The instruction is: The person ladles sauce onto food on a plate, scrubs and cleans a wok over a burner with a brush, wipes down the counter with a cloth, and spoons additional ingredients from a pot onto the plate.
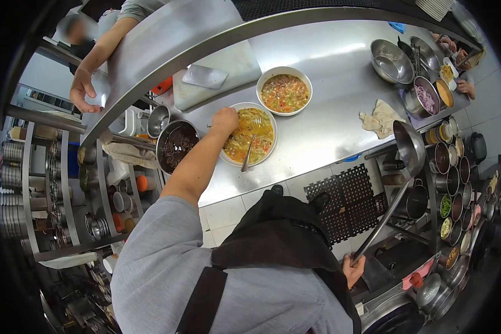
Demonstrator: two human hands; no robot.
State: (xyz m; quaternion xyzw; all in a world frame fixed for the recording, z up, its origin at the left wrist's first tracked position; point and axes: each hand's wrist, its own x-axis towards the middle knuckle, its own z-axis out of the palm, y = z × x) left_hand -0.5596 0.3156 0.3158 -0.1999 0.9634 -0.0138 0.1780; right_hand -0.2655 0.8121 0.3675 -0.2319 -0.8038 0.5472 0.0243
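My left hand is closed at the left rim of a white bowl of yellowish vegetable soup; a small tip sticks out beside it, but what it grips is hidden. A fork rests in this bowl, its handle over the near rim. Just behind stands a second white bowl of chopped vegetable soup. To the left, a metal pot contains a dark mixture. Low on the right, my right hand is closed around the long handle of a large metal ladle, whose bowl is raised near the counter's right edge.
A cutting board bears a cleaver blade. A cloth, metal bowls and a pot of sliced onions are at right. Another person's hand is at upper left, above a shelf.
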